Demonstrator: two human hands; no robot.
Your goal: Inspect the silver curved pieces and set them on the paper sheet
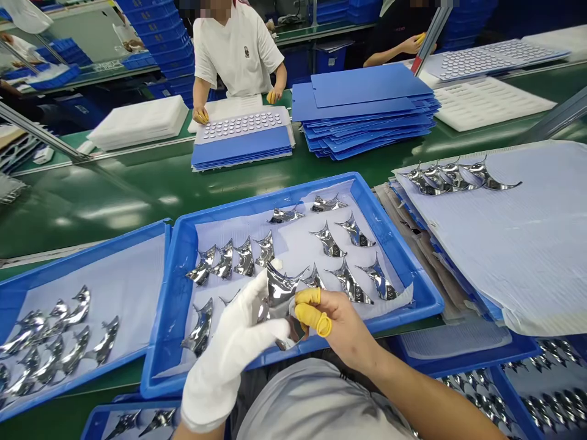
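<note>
On the far left, a blue plastic tray (pixel 87 260) with a pale liner carries many mirror-bright curved metal pieces (pixel 104 342). Just beside it stands a second blue tray (pixel 257 198), where more of these pieces lie in loose rows on a pale liner. Above this second tray, the person's left hand (pixel 229 348), in a white fabric glove, and the right hand (pixel 339 327), with yellow finger cots (pixel 307 311) on two fingers, are close together. Between them they clamp one curved chrome piece (pixel 279 286), gloved fingers on its left side and covered fingertips at its lower right, so part of it is hidden.

Farther away, across a green conveyor belt (pixel 92 208), a co-worker's hands (pixel 200 115) rest beside a tray of round discs (pixel 243 125). To the right there is a tall stack of blue boards (pixel 362 104). Nearer, on the right, a pale sheet (pixel 504 256) on a stack carries a row of overlapping chrome pieces (pixel 452 178).
</note>
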